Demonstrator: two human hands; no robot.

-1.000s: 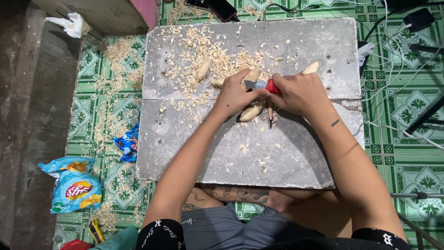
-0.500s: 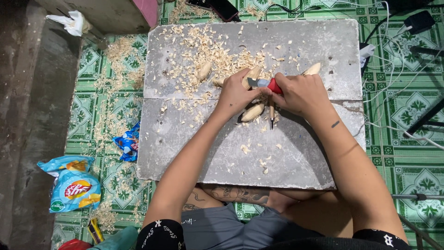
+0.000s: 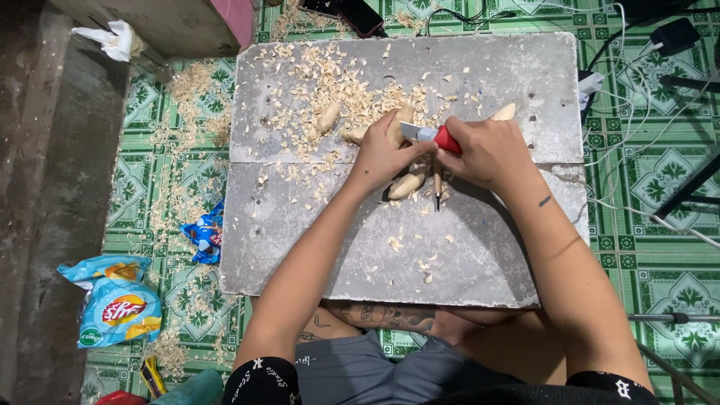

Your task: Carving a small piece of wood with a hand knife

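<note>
Concrete slab (image 3: 480, 247) fills most of my view, grey and littered with pale wood shavings (image 3: 330, 82), laid over a green patterned tile floor (image 3: 660, 247) where more shavings have spilled off the left edge. Beside that edge lie a blue snack bag (image 3: 112, 300) and a smaller blue wrapper (image 3: 204, 232), well apart from the work. Compared with half a second ago almost nothing has shifted: both forearms sit in the same place and the hands have barely crept, so I judge the carving is going in short, small cuts rather than long strokes. My left hand (image 3: 386, 154) is clenched around a pale wood piece (image 3: 397, 124), its tip poking out above the thumb, held just over the middle of the slab. My right hand (image 3: 487, 150) is closed on a red-handled knife (image 3: 431, 135), the blade pointing left and meeting the wood at the left thumb. Under the hands lies another carved piece (image 3: 409, 184), and just beside it a thin tool (image 3: 437, 191) rests untouched; two more blanks (image 3: 327, 118) sit among the shavings.
</note>
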